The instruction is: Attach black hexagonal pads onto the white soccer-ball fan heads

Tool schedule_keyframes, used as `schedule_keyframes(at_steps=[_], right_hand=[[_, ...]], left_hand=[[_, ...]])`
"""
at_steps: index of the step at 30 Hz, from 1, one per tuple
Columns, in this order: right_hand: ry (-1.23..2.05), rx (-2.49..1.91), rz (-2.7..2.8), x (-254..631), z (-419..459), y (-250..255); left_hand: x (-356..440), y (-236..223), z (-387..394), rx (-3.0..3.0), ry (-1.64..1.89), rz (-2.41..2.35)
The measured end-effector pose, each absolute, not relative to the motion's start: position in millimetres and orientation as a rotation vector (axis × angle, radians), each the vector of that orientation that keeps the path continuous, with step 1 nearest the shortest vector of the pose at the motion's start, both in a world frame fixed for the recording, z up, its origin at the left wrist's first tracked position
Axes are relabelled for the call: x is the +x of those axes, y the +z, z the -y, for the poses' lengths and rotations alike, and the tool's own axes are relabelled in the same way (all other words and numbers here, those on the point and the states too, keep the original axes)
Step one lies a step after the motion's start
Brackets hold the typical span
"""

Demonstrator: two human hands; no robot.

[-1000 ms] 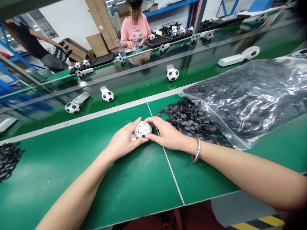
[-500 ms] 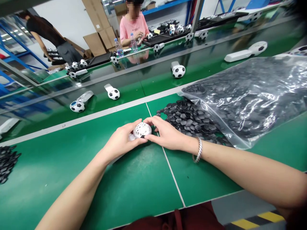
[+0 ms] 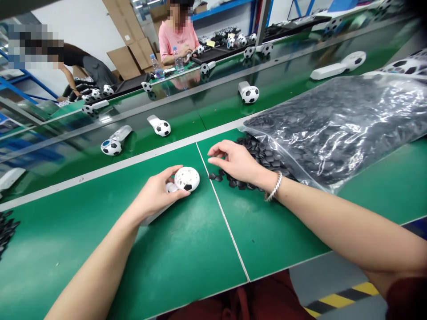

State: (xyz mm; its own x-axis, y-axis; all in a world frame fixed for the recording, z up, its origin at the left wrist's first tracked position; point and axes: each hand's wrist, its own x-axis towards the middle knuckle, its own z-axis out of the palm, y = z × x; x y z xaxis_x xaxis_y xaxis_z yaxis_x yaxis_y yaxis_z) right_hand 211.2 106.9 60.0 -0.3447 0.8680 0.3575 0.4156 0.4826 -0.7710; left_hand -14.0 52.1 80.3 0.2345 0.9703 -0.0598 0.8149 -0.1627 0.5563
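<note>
My left hand (image 3: 154, 192) is closed around a white football-shaped device (image 3: 187, 177) with a handle that runs back under the palm. The ball's top shows several pale recesses, and one black pentagon patch sits low on its front. My right hand (image 3: 237, 163), wearing a twisted silver bracelet, hovers at the left edge of a heap of black pentagon pieces (image 3: 263, 153). Its thumb and fingertips are slightly apart, and nothing shows between them. A few loose black pieces (image 3: 216, 177) lie just below the fingers.
A clear plastic bag (image 3: 336, 129) full of black pieces lies at right. Beyond the pale rail, a green conveyor (image 3: 200, 120) carries several football devices (image 3: 250, 94). More black pieces (image 3: 7, 231) are at far left. Across the line, one person (image 3: 176, 40) sits and another (image 3: 86, 66) bends over.
My right hand has left the ball and moved up and right to the black pieces. My left hand has shifted slightly left, still holding the device.
</note>
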Motion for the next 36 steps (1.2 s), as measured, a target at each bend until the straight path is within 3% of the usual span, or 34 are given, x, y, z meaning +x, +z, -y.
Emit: schedule_keyframes(at_steps=[6,18,24,29,36], right_hand=[[0.590,-1.207,2.339,218,-106,61],[-0.010,-0.911,2.818,207,-98,56],[0.498,-0.930,2.500,211,-98,62],[0.805,-0.641,2.341,211,-87,73],[0.525,-0.420,2.536,201,-78,64]], left_hand=[[-18,81,-55,2.203,0.334,-1.602],[-11,75,-55,2.464,0.390,-1.536],[-9,70,-54,2.419,0.494,-1.538],[-10,74,-52,2.384,0.377,-1.480],[-1,74,-46,2.357,0.326,-1.542]])
